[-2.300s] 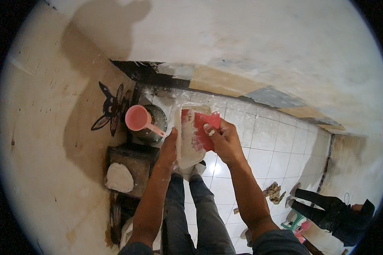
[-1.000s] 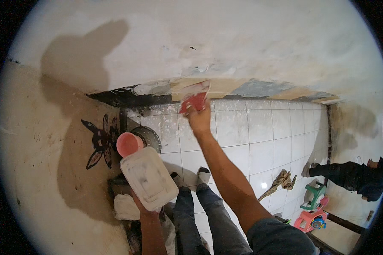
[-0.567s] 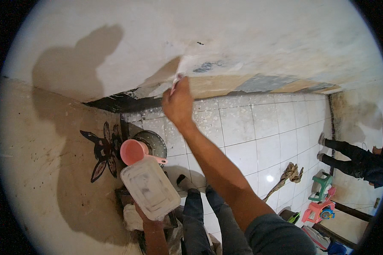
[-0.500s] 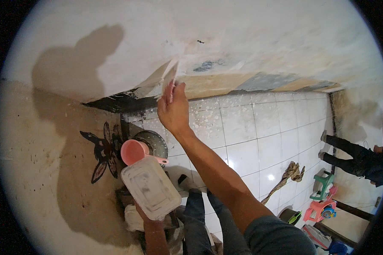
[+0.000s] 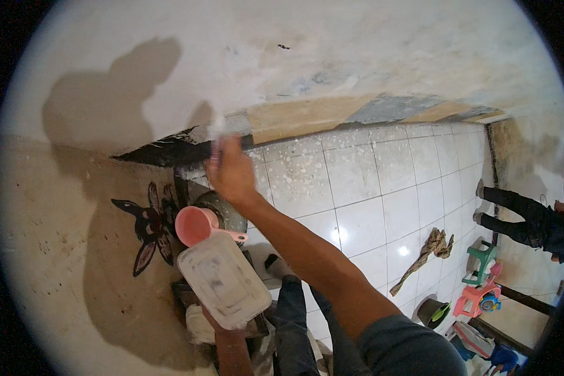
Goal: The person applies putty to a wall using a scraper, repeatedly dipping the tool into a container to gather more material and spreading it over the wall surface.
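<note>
My right hand (image 5: pixel 233 174) is closed around a putty knife (image 5: pixel 216 143), blurred by motion, at the low part of the white wall (image 5: pixel 332 44). Its pinkish handle shows beside my fingers, and a pale blade points toward the wall. My left hand (image 5: pixel 222 321) grips the near edge of a whitish rectangular plastic container (image 5: pixel 224 280), smeared with grey-white paste; most of the fingers are hidden beneath it. Just beyond the container sits a pink dipper (image 5: pixel 194 226), in front of a dark round basin (image 5: pixel 227 210).
White-spattered floor tiles (image 5: pixel 301 182) run along the wall. A twisted cloth (image 5: pixel 425 258) lies on the right. Farther right are a green stool (image 5: pixel 480 260), a pink stool (image 5: pixel 476 301), a dark bucket (image 5: pixel 431 311) and another person's legs (image 5: pixel 514 213). A dark painted figure (image 5: pixel 147 225) marks the left wall.
My right hand with the putty knife has moved left and a little downward along the wall. The container in my left hand has stayed nearly in place.
</note>
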### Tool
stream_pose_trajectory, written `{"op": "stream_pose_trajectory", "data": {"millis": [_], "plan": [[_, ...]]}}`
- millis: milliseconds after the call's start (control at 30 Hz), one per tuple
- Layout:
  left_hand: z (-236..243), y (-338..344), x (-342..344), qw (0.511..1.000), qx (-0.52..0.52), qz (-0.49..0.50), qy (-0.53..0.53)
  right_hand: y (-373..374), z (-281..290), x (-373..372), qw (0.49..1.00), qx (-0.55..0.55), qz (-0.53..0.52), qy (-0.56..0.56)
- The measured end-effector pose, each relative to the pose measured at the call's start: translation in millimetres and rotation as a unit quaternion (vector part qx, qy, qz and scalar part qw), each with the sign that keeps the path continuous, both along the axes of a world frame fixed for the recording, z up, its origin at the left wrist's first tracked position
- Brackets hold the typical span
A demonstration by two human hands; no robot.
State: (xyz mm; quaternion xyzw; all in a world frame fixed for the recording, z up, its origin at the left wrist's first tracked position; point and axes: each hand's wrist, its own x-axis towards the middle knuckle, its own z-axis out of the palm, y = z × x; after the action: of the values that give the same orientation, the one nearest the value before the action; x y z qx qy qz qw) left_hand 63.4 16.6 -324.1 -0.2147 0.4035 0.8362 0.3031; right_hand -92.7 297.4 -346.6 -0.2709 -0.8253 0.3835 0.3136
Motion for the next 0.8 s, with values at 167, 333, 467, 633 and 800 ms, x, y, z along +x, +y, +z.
{"op": "stream_pose_trajectory", "data": {"millis": [167,333,467,633,800], "plan": [[-8.9,-10.9,0.0,0.998,0.041,0.023,-0.042,83.6,-43.2,49.6,0.906,-0.314,-0.162,0.234],[-14.8,-20.8,1.1,0.994,0.072,0.034,-0.072,128.9,-21.5,19.8,0.864,-0.369,-0.222,0.261],[-14.8,-18.0,0.6,0.996,0.057,0.028,-0.068,48.0,9.3,-61.9,0.985,-0.058,-0.159,0.024],[-9.0,-13.6,-2.5,0.997,0.04,0.024,-0.062,-54.0,3.2,-55.9,0.998,-0.014,0.03,0.059],[-6.0,-15.1,-8.1,0.997,0.04,0.029,-0.066,21.5,-20.4,6.4,0.917,-0.353,-0.094,0.158]]}}
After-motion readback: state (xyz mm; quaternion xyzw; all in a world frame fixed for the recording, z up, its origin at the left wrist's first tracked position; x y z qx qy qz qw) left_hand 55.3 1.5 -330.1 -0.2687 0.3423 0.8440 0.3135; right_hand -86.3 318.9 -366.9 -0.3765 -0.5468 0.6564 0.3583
